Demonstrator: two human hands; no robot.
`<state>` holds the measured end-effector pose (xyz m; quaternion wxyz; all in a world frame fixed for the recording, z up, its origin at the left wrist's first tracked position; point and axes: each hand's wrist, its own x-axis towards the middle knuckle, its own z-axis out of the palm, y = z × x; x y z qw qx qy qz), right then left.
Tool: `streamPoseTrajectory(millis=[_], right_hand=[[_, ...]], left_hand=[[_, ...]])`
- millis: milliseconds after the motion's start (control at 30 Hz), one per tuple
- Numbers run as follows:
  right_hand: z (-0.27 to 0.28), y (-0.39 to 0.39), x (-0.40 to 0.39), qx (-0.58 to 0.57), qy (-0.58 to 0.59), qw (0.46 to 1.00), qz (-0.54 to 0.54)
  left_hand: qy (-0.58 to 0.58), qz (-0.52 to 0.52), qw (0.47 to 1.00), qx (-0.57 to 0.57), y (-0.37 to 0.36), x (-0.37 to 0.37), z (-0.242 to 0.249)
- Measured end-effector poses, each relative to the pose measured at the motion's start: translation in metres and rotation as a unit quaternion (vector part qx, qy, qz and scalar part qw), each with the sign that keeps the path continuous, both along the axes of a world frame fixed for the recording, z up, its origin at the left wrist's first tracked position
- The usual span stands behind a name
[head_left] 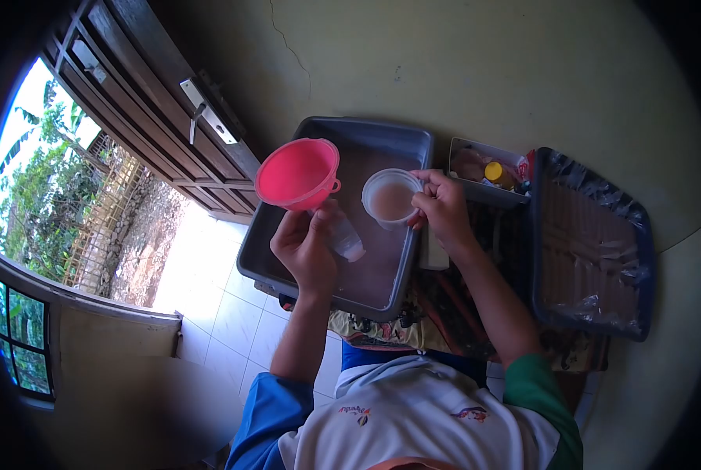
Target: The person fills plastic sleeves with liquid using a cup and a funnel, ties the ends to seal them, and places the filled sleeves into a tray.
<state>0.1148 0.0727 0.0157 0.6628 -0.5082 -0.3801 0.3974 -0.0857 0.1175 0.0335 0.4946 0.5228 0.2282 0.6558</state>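
My left hand is closed around the neck of a clear plastic bag or tube with a little pinkish content at its bottom. A pink funnel sits above that hand, over the top of the bag. My right hand grips the rim of a small translucent cup holding a pinkish-brown liquid. Both hands are over a large grey tub, which holds a similar brownish liquid. The cup is to the right of the funnel, apart from it.
A white box with a yellow-capped item stands right of the tub. Further right, a dark tray holds rows of filled plastic packs. Patterned cloth covers the table. An open wooden door is at the left.
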Motion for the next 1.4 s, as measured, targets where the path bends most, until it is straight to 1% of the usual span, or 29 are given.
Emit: streamPoseTrajectory(millis=[267,367,500,767,967,1267,1400], right_hand=[[0.002,0.002,-0.004,0.022,0.020,1.000,-0.007],[0.002,0.002,-0.004,0.011,0.002,1.000,-0.025],[-0.001,0.004,-0.004,0.007,0.000,1.000,-0.024],[0.010,0.003,-0.011,0.009,0.019,1.000,-0.014],[0.002,0.002,-0.003,0.015,0.016,1.000,-0.018],[0.010,0.001,-0.009,0.014,0.024,0.999,-0.021],[0.005,0.001,-0.006,0.025,0.022,0.999,-0.021]], left_hand=[[0.002,0.004,1.000,0.002,-0.002,0.002,0.002],[0.011,0.006,1.000,-0.006,-0.001,0.000,-0.002],[0.004,0.009,1.000,-0.007,0.001,0.000,-0.005],[0.009,0.005,1.000,-0.007,-0.001,0.000,-0.003],[0.016,0.009,1.000,-0.004,0.000,-0.001,-0.004],[0.011,0.002,1.000,-0.003,-0.001,0.000,-0.002],[0.017,0.002,1.000,-0.012,0.000,-0.002,-0.006]])
